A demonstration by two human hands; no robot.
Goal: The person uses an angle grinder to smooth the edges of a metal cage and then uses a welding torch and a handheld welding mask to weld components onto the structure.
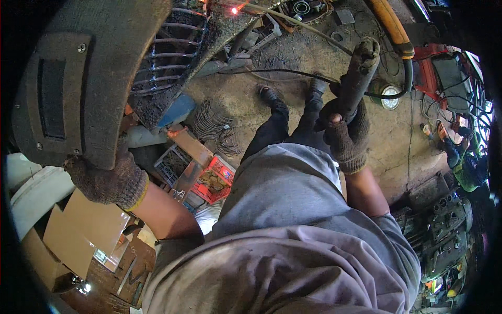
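Note:
My left hand (107, 180), in a dark knitted glove, grips the lower edge of a brown welding hand shield (107, 89) with a dark window. The shield is held up at the upper left. My right hand (348, 138), in a similar glove with a bare fingertip showing, is wrapped round a worn, dark electrode holder (358, 76). From its jaws a thin welding rod (300, 23) runs up and left. Close to the rod's far end a spot glows red on a dark, crusted metal workpiece (214, 49). Curved metal ribs (172, 54) show beside the shield.
A black cable (293, 71) crosses above my feet. Coiled wire (212, 123) and a red crate (213, 180) lie left of my legs. A can (388, 97) stands at right, below an orange pole (389, 23). Greasy machine parts (444, 225) sit far right, cardboard (86, 225) lower left.

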